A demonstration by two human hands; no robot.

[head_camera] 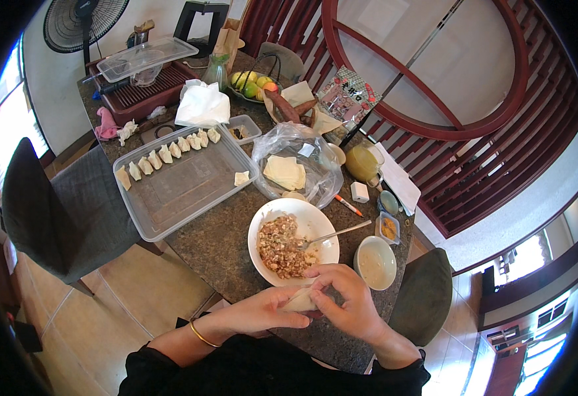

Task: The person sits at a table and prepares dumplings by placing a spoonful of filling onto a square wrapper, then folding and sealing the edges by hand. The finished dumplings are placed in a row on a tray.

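Observation:
Between my two hands is a folded dumpling wrapper (298, 301); any filling inside is hidden. My left hand (274, 309) cradles it from the left, while the thumb and fingers of my right hand (344, 299) pinch its edge. Just beyond them stands a white bowl (331, 220) of minced meat filling (284, 245), a metal spoon or fork (341, 231) resting in it. A stack of square wrappers (285, 172) lies on a clear plastic bag (326, 185). Several folded dumplings (165, 153) line the far side of a clear plastic tray (190, 222), and one pale piece (242, 178) sits near its right edge.
Right of the filling, a small bowl (392, 257) holds cloudy liquid. Behind it are a lidded-looking small container (389, 228), a white box (359, 192), an orange pen (348, 205) and a glass pitcher (363, 163). Chairs (86, 198) flank the stone-patterned table (204, 257).

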